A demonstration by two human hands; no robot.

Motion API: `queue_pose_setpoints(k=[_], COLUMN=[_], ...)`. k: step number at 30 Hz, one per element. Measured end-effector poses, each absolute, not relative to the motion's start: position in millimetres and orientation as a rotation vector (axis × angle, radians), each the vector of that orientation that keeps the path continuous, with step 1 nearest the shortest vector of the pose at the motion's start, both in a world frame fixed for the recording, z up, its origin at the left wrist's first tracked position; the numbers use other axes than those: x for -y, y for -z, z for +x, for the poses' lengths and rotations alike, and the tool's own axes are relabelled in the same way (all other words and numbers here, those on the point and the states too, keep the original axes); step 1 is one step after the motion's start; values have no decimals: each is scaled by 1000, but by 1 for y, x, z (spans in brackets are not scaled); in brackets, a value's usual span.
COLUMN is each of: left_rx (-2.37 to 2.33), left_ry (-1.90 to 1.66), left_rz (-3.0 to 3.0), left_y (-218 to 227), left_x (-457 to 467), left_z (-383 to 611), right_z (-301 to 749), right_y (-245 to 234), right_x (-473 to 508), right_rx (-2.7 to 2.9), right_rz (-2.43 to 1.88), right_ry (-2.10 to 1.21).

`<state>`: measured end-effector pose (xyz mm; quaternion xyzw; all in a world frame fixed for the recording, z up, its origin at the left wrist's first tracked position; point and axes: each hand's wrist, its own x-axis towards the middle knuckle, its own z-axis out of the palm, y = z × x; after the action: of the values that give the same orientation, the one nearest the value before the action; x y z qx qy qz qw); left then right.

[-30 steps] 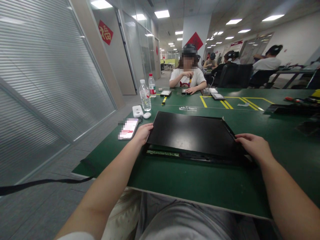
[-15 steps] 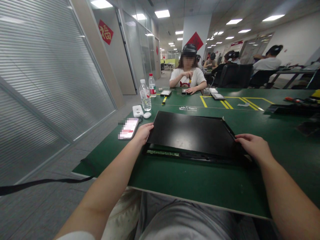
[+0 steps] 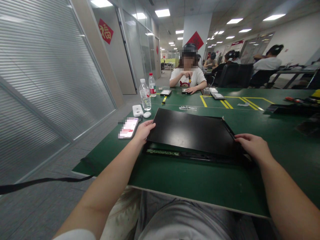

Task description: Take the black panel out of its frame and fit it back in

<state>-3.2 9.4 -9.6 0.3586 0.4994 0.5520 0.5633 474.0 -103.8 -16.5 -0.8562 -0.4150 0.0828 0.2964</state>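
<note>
A thin, glossy black panel [image 3: 192, 130], which looks like a screen sheet, lies tilted over a black frame [image 3: 207, 157]. Along the frame's near edge a green circuit strip [image 3: 162, 152] shows. My left hand [image 3: 145, 130] pinches the panel's left edge, its thumb on top and its other fingers partly hidden beneath. At the right side, my right hand [image 3: 252, 145] has its fingers closed at the edge where panel and frame meet; whether it grips the panel, the frame or both I cannot tell. The panel's left side sits higher than its right.
A phone [image 3: 129, 128], a white charger [image 3: 137, 110] and water bottles [image 3: 145, 95] stand left on the green table [image 3: 195, 183]. Small clear-wrapped pieces [image 3: 188, 108] lie beyond the panel. A person [image 3: 188, 75] works opposite, near hard drives [image 3: 165, 93]. Dark parts [image 3: 287, 107] lie at the right.
The panel's left side has risen slightly with my left hand, and the gap above the frame looks a little wider. My right hand has stayed nearly still.
</note>
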Motion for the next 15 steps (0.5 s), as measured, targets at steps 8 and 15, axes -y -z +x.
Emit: queue_pose_setpoints(k=[8,15], left_rx=[-1141,-1178], left_ry=[-1300,-1293], left_rz=[878,867], left_y=[9,7], left_x=[-8,-6], left_z=[-3,-1], right_z=[470,470], right_y=[17,19], right_x=[105,105], right_rx=[1093,1090], right_rz=[-2269,-2255], right_ry=[-228,-238])
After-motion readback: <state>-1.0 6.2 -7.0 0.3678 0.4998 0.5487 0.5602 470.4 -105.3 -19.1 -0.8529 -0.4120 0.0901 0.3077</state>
